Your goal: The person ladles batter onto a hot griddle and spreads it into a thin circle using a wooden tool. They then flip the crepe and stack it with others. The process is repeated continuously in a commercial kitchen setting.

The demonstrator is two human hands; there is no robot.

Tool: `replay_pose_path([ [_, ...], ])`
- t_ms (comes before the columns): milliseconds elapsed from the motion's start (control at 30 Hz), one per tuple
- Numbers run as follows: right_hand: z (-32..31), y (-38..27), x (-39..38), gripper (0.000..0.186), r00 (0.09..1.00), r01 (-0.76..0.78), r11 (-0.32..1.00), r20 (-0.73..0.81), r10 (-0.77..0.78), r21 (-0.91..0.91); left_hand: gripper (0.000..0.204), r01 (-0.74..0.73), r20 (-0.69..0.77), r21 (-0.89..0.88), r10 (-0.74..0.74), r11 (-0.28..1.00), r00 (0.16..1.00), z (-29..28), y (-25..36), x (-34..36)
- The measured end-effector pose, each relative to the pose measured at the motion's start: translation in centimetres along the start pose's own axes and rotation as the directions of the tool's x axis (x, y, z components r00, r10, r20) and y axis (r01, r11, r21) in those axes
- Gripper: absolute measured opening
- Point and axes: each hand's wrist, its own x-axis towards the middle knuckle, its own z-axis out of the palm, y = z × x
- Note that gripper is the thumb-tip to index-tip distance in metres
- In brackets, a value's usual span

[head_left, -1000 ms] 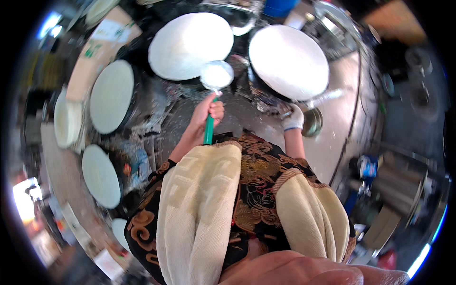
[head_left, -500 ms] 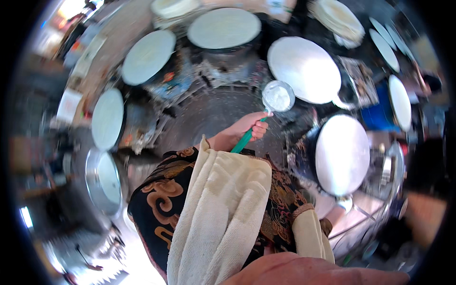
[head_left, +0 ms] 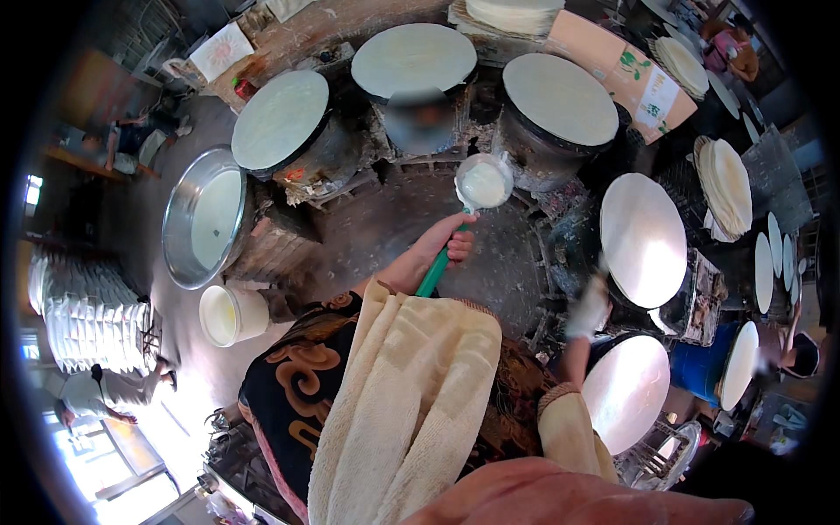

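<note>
My left hand (head_left: 444, 243) is wrapped round the green handle of a ladle (head_left: 484, 182), whose round bowl holds white liquid. It hangs in front of me over the dark floor, near several round griddles on drum-like stoves. Beyond it are a middle griddle (head_left: 414, 59) and a far right griddle (head_left: 560, 98), both covered with pale round sheets. My right hand (head_left: 589, 311), in what looks like a white glove, is smeared by motion. It is between a right griddle (head_left: 643, 241) and a near right griddle (head_left: 626, 394); its fingers do not show clearly.
At left stand a metal basin (head_left: 175, 219) of whitish liquid and a cream bucket (head_left: 254, 313). Another griddle (head_left: 280, 120) is at far left. Stacked pale round sheets (head_left: 724, 185) and a blue drum (head_left: 700, 360) are at right. Other people are in the background.
My view has turned left, so the ring of griddles has swung clockwise and the basin shows farther up. The ladle stays in my left hand. My right hand has moved up beside the right griddles.
</note>
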Motion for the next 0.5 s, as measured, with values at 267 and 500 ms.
replay_pose_path([
  [267, -1.2, -30.6, 10.7, 0.045, 0.765, -0.264, 0.502, 0.495, -0.411, 0.824, 0.021, -0.307, -0.063, 0.214, 0.327, 0.927, 0.943, -2.9, 9.5, -1.1],
  [500, 5.6, -38.5, 17.9, 0.033, 0.491, -0.642, 0.299, 0.679, -0.546, 0.706, 0.019, -0.415, -0.169, 0.196, 0.448, 0.888, 0.878, -10.9, 18.3, -5.7],
])
